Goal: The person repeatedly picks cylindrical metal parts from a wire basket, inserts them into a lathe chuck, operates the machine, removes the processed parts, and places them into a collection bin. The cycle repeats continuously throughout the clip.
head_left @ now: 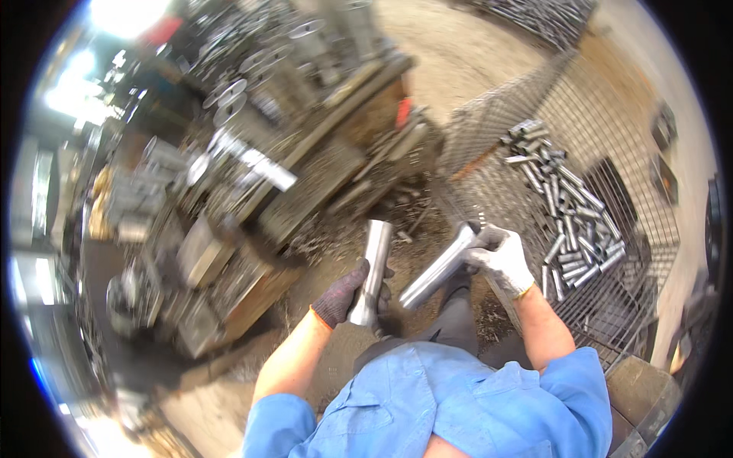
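Observation:
My left hand (341, 296), in a dark glove, is closed around a shiny metal tube (377, 248) that stands nearly upright, its lower end flaring out. In a pale work glove, my right hand (505, 262) grips the upper end of a second metal tube (434, 276), which slants down toward the left one. The two tubes are apart, both held in front of my body over the dark floor. Part of each tube is covered by the fingers.
On the right stands a wire mesh crate (500, 122) with many short metal tubes (584, 221) heaped inside. A blurred machine bench (305, 200) on the left carries larger metal cylinders (263, 91). More metal pieces (534, 21) lie in a pile at the far top.

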Action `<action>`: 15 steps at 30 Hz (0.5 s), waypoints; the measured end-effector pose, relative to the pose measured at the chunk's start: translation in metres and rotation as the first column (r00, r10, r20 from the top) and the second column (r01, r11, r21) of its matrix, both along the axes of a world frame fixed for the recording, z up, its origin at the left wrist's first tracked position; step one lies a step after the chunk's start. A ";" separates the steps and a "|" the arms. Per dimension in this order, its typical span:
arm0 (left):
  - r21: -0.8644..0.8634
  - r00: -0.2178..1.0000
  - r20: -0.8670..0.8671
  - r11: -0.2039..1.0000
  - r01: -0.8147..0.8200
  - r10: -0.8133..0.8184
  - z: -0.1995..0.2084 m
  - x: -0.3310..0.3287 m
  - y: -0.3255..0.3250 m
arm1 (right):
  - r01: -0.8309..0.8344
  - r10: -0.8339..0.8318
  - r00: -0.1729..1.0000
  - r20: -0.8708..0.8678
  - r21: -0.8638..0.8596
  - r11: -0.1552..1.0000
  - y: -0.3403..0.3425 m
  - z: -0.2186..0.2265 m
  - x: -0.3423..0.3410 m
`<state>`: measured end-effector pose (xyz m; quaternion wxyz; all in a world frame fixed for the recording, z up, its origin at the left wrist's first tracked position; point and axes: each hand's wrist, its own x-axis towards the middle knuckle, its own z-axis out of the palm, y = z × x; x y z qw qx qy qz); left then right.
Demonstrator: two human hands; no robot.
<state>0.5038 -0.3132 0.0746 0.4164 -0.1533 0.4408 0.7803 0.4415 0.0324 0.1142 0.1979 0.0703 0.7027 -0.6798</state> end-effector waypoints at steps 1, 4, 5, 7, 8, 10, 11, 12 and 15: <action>0.096 0.991 -0.006 0.986 -0.133 0.134 -0.002 0.040 -0.034 | -0.061 0.063 0.998 -0.013 0.107 0.992 -0.029 0.005 0.016; 0.176 0.901 -0.013 0.888 -0.425 0.434 -0.003 0.150 -0.124 | -0.248 0.269 0.891 -0.366 0.104 0.963 -0.132 0.019 0.058; 0.200 0.865 -0.014 0.849 -0.490 0.502 0.004 0.178 -0.144 | -0.302 0.310 0.882 -0.356 0.080 0.950 -0.162 0.029 0.064; 0.284 0.792 -0.035 0.766 -0.577 0.610 0.017 0.230 -0.183 | -0.431 0.479 0.732 -0.484 0.214 0.877 -0.226 0.049 0.084; 0.345 0.763 -0.079 0.735 -0.584 0.642 0.029 0.248 -0.200 | -0.481 0.534 0.669 -0.517 0.247 0.841 -0.254 0.063 0.092; 0.233 0.657 -0.191 0.684 -0.692 0.730 0.051 0.277 -0.229 | -0.612 0.590 0.512 -0.624 0.216 0.760 -0.309 0.091 0.100; 0.183 0.610 -0.247 0.654 -0.734 0.753 0.063 0.289 -0.241 | -0.680 0.577 0.514 -0.634 0.108 0.725 -0.334 0.105 0.107; 0.161 0.518 -0.366 0.601 -0.783 0.773 0.074 0.293 -0.256 | -0.711 0.588 0.356 -0.726 0.199 0.675 -0.360 0.119 0.107; -0.022 0.261 -0.672 0.334 -0.942 0.693 0.099 0.298 -0.302 | -0.743 0.664 0.244 -0.707 0.304 0.597 -0.433 0.144 0.115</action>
